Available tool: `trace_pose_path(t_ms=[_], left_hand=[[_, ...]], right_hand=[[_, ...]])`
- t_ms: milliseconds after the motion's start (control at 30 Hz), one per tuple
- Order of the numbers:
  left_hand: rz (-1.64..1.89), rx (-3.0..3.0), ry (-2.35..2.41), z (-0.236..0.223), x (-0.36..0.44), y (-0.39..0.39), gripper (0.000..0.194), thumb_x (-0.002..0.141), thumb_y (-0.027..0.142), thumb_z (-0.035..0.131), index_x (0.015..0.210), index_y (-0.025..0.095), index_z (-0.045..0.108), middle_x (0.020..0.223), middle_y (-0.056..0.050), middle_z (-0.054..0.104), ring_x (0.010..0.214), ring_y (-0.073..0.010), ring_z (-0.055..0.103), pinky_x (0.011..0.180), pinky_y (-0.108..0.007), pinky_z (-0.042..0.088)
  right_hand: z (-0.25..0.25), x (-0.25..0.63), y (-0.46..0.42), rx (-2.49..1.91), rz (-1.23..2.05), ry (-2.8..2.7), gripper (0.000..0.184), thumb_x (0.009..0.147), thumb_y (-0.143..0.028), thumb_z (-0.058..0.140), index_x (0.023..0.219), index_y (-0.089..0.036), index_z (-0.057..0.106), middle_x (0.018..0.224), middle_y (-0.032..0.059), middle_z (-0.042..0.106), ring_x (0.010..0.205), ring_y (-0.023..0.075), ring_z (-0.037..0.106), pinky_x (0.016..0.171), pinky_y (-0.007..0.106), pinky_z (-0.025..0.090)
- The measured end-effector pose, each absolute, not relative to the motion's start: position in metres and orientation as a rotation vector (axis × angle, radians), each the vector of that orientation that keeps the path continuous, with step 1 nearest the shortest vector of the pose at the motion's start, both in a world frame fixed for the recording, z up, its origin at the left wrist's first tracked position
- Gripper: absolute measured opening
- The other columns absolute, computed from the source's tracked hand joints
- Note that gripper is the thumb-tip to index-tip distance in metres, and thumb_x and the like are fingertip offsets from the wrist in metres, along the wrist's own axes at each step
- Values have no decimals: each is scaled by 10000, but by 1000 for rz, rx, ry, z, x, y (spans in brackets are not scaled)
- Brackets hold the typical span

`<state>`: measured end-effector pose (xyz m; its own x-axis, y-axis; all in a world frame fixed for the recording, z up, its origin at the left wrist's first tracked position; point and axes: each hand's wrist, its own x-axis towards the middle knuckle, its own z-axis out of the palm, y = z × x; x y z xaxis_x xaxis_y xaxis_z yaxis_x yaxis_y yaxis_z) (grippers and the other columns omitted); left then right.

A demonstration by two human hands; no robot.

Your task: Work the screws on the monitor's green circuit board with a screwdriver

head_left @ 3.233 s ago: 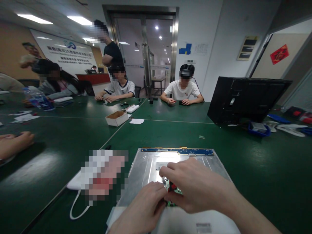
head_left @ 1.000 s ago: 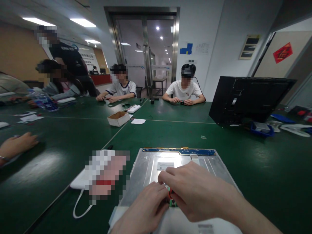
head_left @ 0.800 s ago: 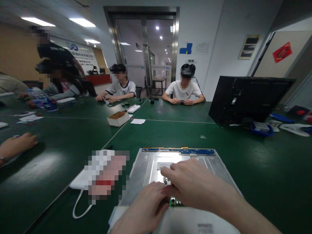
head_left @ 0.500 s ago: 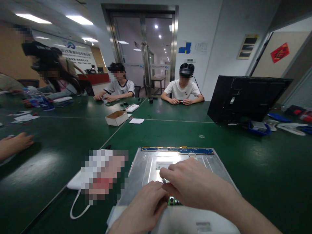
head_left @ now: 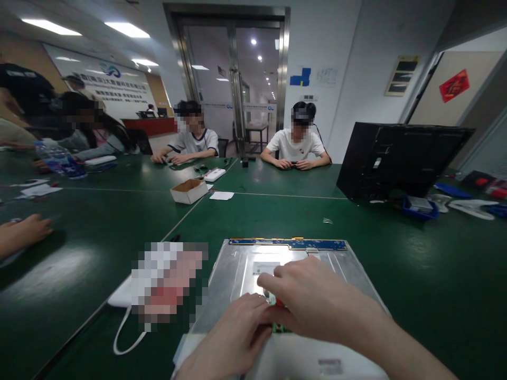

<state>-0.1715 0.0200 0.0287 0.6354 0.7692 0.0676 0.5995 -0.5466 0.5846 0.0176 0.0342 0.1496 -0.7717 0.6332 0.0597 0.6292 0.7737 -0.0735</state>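
Before me lies a metal-backed flat panel (head_left: 222, 282) with a blue circuit strip (head_left: 253, 243) along its far edge. Both my hands meet over its near half, where a bit of green circuit board (head_left: 279, 328) shows beneath them. My right hand (head_left: 312, 295) is closed, its fingers curled; a small orange-red piece (head_left: 279, 302) peeks out beside them. My left hand (head_left: 237, 327) is bent with its fingers pressed together against the right one. What either hand grips is mostly hidden. A whitish cover (head_left: 301, 353) spans the panel's near end.
Left of the panel is a pixelated item (head_left: 170, 279) with a white strap. Farther off stand an open cardboard box (head_left: 189, 191) and a black monitor (head_left: 400, 161). Another person's hand (head_left: 27, 235) rests at the left. Several people sit around the green table (head_left: 435, 274).
My right hand has shifted slightly, and the orange-red piece now shows between my hands. A standing person at the far left has moved further left.
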Motion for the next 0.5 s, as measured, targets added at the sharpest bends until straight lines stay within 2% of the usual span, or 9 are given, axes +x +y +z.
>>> trace_pose_path(t_ms=[167, 367, 500], left_hand=[[452, 2299, 1066, 29, -171, 20, 257, 826, 74, 516, 1008, 213, 632, 1026, -35, 667, 961, -231, 618, 860, -343, 454], [464, 2333, 1081, 25, -172, 20, 215, 825, 91, 523, 984, 199, 621, 997, -44, 662, 926, -241, 614, 825, -357, 459], [436, 2341, 1096, 27, -172, 19, 189, 827, 96, 517, 951, 197, 617, 987, -46, 671, 928, -240, 615, 831, -349, 463]], right_hand=[[149, 15, 35, -1105, 19, -2880, 241, 978, -405, 499, 930, -208, 631, 749, 39, 720, 615, 192, 658, 473, 284, 210], [149, 16, 35, -1048, 41, -2882, 139, 947, -313, 523, 956, -201, 605, 770, 24, 713, 623, 180, 648, 466, 300, 178], [151, 20, 34, -950, 111, -2910, 132, 903, -254, 539, 1019, -198, 565, 848, 30, 701, 660, 175, 635, 473, 299, 204]])
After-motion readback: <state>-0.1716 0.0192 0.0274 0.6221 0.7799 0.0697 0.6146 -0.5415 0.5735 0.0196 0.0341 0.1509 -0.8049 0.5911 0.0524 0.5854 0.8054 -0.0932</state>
